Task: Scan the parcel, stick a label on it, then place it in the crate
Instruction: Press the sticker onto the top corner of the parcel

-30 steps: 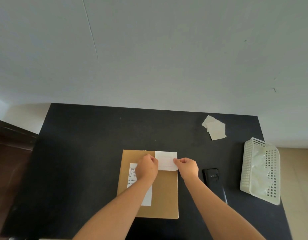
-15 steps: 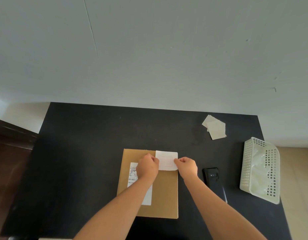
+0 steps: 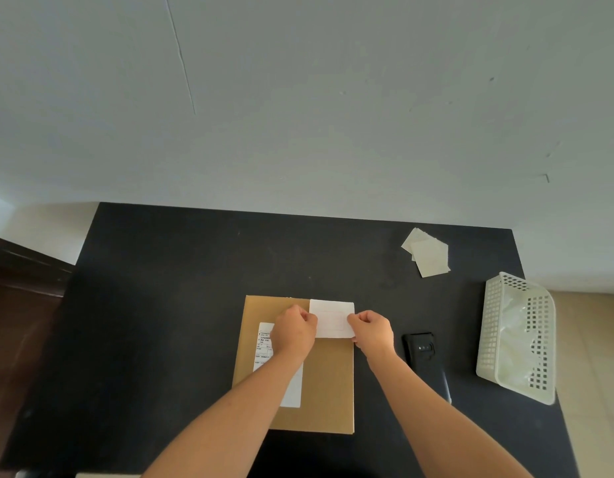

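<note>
Flat on the black table [image 3: 153, 305], toward its near edge: a brown cardboard parcel [image 3: 328, 384], lying lengthwise away from the viewer. Over the parcel's far right corner, a white label [image 3: 333, 320], held stretched between two hands. Left hand [image 3: 295, 331] curled, fingertips and thumb pinching the label's left edge. Right hand [image 3: 371, 331] likewise curled, pinching the label's right edge, knuckles just past the parcel's right side. Hard to tell from this angle: label already pressed against the cardboard, or just above it. On the parcel's left half, partly hidden beneath the left forearm [image 3: 257, 391], a printed shipping slip [image 3: 264, 343] with small dark text, too fine to read. Just right of the parcel, a black handheld device [image 3: 419, 346] lying on the table, small lens-like dots on its upper face. Farther right, at the table's right edge, a white perforated crate [image 3: 491, 326], with something pale and translucent inside. Near the table's far right corner, well apart from the parcel, a loose fan of pale paper squares [image 3: 429, 257]. Behind everything, a plain grey-white wall [image 3: 298, 115].
</note>
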